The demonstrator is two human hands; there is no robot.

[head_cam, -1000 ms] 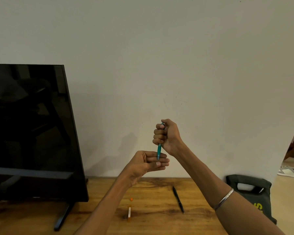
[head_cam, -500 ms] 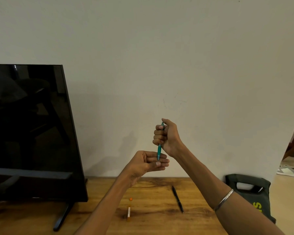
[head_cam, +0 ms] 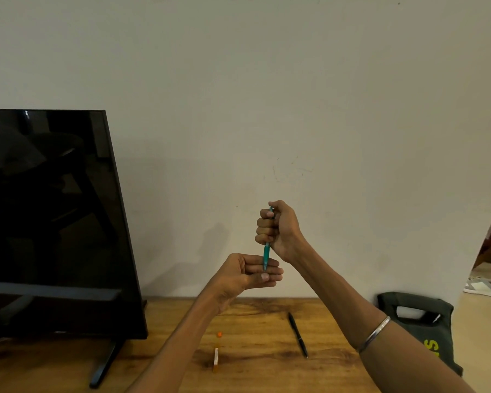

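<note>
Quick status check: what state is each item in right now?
teal pen: upright, gripped in right hand, tip on left hand fingers.
black pen: lying loose on table.
orange tube: lying flat, small orange piece apart from it.
monitor: standing, screen dark.

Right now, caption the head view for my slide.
Right hand grips a teal pen upright, tip at the left hand, over a wooden table.

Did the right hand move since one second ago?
No, the right hand gripping the slim teal pen stays put, measured against the thin black pen.
</note>
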